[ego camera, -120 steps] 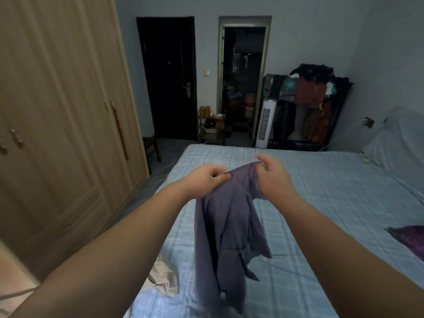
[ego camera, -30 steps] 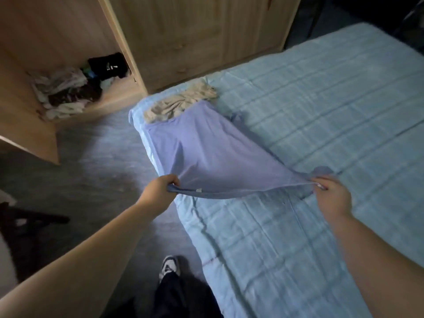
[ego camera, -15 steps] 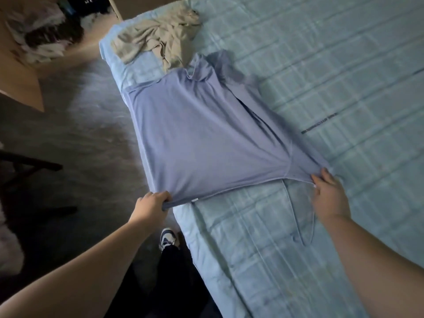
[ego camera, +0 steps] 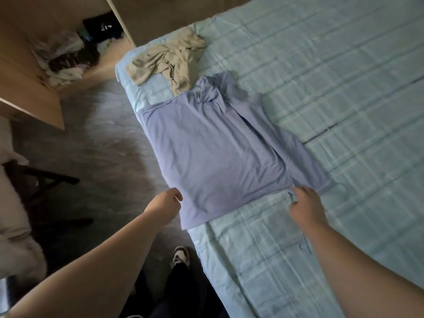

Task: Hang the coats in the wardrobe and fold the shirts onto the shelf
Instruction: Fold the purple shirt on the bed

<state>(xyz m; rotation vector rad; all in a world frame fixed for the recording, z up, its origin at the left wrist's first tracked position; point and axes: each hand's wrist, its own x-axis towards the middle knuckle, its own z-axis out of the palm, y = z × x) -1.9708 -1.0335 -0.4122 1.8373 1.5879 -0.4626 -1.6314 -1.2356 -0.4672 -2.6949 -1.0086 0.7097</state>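
A lilac shirt lies spread flat, back up, along the left edge of the bed, collar pointing away from me. My left hand hovers just off the shirt's near left hem corner, fingers loosely curled and holding nothing. At the near right hem, my right hand has relaxed fingers whose tips touch the fabric's edge. A crumpled beige garment lies on the bed corner just beyond the collar.
The open wardrobe stands at the upper left, with a heap of mixed clothes on its bottom shelf. A dark chair frame stands on the floor at left. My shoe is beside the bed edge.
The shirt was pulled taut by its hem and laid down flat on the bed. Both hands have let go of the hem; the left has drawn slightly away.
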